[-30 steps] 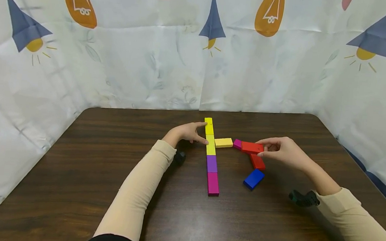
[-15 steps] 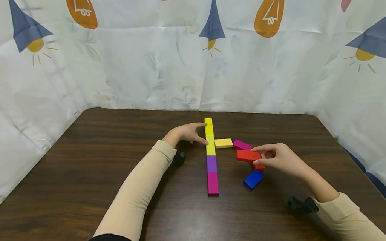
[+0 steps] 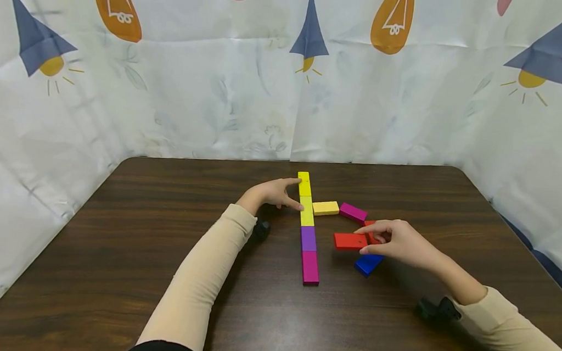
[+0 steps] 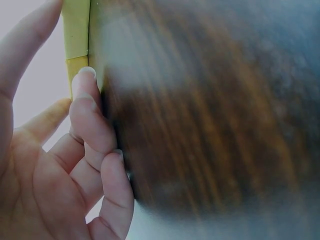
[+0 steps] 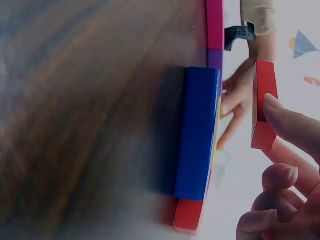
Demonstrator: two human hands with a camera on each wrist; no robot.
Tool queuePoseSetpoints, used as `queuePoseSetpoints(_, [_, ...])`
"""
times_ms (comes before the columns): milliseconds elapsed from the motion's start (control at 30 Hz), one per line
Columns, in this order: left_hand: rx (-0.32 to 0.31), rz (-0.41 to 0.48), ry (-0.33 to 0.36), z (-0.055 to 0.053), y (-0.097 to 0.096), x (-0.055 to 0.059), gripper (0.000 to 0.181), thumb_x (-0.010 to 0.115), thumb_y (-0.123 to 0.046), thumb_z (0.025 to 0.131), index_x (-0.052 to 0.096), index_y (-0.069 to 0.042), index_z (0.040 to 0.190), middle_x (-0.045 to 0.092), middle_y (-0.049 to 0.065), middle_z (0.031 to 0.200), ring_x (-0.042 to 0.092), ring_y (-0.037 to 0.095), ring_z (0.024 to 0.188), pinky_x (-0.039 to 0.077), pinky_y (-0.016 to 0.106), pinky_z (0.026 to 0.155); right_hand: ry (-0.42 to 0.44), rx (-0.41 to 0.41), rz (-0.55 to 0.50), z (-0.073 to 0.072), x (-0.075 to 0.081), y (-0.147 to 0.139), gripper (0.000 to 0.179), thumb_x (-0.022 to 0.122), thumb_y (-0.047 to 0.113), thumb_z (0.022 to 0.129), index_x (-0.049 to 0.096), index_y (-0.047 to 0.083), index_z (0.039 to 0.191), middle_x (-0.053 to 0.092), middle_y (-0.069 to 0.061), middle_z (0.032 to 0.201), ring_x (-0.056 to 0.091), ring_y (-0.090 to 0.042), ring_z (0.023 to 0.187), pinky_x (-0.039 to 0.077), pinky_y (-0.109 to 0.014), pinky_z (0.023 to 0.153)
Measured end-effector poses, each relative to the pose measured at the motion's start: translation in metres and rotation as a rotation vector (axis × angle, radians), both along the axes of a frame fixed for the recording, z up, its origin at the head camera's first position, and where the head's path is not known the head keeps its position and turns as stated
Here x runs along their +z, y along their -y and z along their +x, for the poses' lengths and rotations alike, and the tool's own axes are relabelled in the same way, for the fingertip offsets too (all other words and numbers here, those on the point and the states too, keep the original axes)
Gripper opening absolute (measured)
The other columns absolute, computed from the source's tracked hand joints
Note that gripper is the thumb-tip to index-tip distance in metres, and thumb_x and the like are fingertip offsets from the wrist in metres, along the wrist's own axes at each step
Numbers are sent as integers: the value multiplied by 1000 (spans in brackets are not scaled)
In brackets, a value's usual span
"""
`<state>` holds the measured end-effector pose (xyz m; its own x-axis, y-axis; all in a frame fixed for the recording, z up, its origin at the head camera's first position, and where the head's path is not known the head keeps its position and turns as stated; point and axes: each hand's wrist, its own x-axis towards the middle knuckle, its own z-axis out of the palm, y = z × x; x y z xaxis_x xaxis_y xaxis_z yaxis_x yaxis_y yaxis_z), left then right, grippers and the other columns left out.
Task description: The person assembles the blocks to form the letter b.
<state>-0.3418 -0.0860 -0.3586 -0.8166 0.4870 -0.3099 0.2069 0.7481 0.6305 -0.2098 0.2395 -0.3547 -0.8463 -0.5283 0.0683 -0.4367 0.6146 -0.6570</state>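
In the head view my right hand (image 3: 399,242) pinches a red block (image 3: 350,241) by its right end. The right wrist view shows this red block (image 5: 266,105) raised off the table, between thumb and forefinger. Below it lie a blue block (image 3: 368,265) and another red block, partly hidden by the hand. My left hand (image 3: 274,192) rests beside a straight row, thumb and forefinger spread, their tips touching the far yellow block (image 3: 303,184) and the nearer yellow block (image 3: 306,213). A purple block (image 3: 308,238) and a magenta block (image 3: 310,268) continue that row toward me.
A pale yellow block (image 3: 325,208) juts right from the row, and a slanted magenta block (image 3: 353,212) follows it. All lie on a dark wooden table (image 3: 157,243). A printed white curtain (image 3: 193,91) hangs behind the table's far edge.
My right hand has carried the red block toward me and slightly left, away from the slanted magenta block, which shows fully now. The left hand has stayed in place.
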Motion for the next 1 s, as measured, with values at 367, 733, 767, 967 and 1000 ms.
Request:
queuePoseSetpoints(367, [4,-6,4,0,-1,1,92,79,-32,93,23,-16,165,33,18,161,59,24,82,47,40,91,-45,59,51,12,-4,9,37,86,26,85,78,11,118,47,3,80,45,-11,73,36,-26,60])
queuePoseSetpoints(733, [5,-3,8,0,-1,0,92,78,-32,94,23,-16,165,27,17,164,60,25,84,49,39,91,-31,166,99,10,-6,14,38,84,30,87,78,9,119,54,5,84,48,-10,77,40,-26,62])
queuePoseSetpoints(767, [6,-2,8,0,-1,0,92,78,-32,94,23,-16,165,27,17,164,60,25,84,49,39,90,-29,175,105,10,-6,14,38,84,30,87,78,9,119,54,5,84,48,-9,77,40,-26,62])
queuePoseSetpoints(967, [4,0,3,0,0,0,92,78,-31,94,22,-17,165,27,17,164,57,22,77,49,37,84,-19,223,128,9,-8,16,37,85,29,86,79,11,118,53,9,83,48,-8,77,41,-25,63])
queuePoseSetpoints(1000, [3,0,2,0,0,0,92,78,-31,94,22,-17,166,27,17,164,57,22,76,49,37,83,-18,230,132,9,-8,16,37,85,29,86,79,12,118,54,10,83,49,-8,77,41,-25,63])
